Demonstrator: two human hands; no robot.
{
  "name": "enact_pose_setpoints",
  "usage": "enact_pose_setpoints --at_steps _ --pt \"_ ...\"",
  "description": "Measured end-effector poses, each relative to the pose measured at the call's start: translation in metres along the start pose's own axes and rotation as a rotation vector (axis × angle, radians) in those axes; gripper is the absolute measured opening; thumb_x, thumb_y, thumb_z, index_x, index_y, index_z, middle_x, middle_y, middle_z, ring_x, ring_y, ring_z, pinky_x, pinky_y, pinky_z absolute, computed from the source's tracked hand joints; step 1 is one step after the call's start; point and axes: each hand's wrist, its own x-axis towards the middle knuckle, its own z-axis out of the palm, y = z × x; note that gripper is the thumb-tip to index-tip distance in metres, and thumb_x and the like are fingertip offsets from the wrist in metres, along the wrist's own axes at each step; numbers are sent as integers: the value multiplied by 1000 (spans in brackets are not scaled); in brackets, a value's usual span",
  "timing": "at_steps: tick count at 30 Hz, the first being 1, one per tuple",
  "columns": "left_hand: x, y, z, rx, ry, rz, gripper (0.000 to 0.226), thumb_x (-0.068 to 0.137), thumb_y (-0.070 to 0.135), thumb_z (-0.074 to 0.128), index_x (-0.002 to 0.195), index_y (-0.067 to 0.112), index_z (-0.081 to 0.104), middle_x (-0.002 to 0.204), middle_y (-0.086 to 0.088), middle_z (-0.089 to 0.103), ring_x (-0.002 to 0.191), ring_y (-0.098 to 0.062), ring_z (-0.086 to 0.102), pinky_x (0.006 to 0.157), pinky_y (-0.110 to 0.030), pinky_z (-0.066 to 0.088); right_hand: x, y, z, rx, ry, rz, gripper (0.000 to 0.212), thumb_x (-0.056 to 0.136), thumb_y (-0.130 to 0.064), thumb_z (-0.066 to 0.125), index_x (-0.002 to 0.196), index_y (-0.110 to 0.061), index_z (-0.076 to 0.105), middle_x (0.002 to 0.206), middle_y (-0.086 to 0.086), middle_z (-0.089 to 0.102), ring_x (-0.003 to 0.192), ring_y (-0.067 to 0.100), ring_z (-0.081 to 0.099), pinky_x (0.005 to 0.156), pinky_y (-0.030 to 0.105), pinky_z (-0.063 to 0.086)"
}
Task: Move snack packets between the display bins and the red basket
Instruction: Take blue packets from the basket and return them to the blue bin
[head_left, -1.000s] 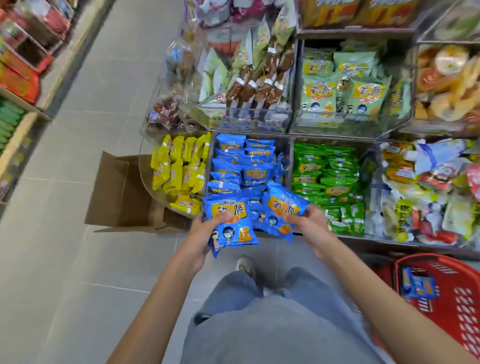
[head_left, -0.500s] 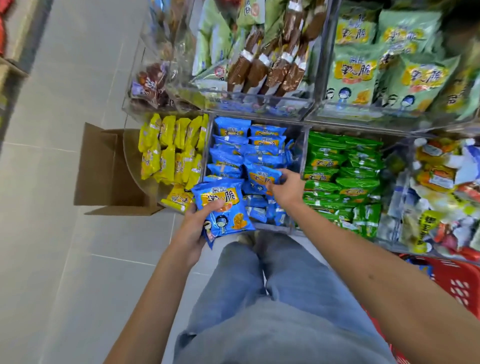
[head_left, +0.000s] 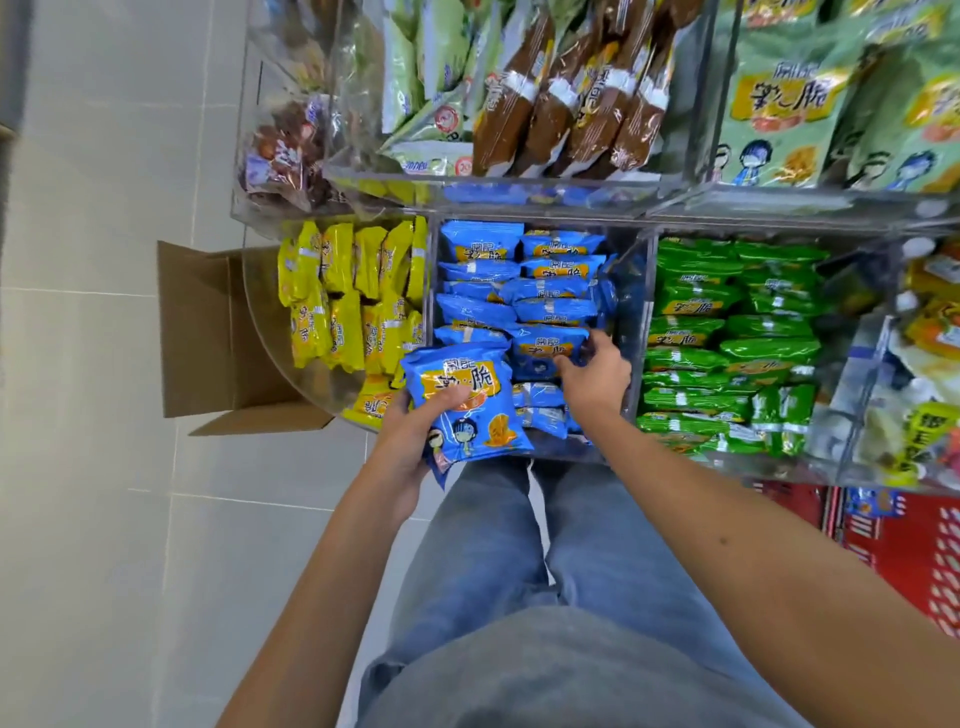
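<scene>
I am holding one blue packet (head_left: 467, 400) in my left grip (head_left: 415, 441). My thumb is curling across its front and my fingers are wrapping underneath. I am keeping it just near of the blue bin (head_left: 626, 291), where it is waiting ready to go in next.

My right grip (head_left: 592, 376) is reaching into that bin, with thumb and fingers closing round the right edge of a second blue packet (head_left: 545, 345) on the near rows. I judge I am seating it face up, in line with the others, so the row is staying tidy.

The bin is sitting between the yellow packets (head_left: 353, 296) on the left and the green packets (head_left: 727, 332) on the right.

The red basket (head_left: 924, 551) is sitting on the floor at the near right, well apart from both grips. A third blue packet (head_left: 872, 503) is lying in it, so more trips are probably waiting.
</scene>
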Motion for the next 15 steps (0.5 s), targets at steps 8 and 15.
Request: enact_pose_setpoints --at_steps 8,15 --pt "15 19 -1 86 -40 -20 57 74 16 71 127 8 53 108 -12 70 76 -19 71 66 -33 61 -20 -3 -9 131 -4 101 60 84 -22 68 136 -4 43 130 13 56 117 27 56 98 41 47" --pt "7 18 9 270 -163 18 77 61 32 72 131 12 48 117 -13 67 90 -27 68 81 -45 57 -82 -42 -45 585 -389 2 7 87 -37 61 87 -30 63 86 -11 64 69 3 59 56 16 49"
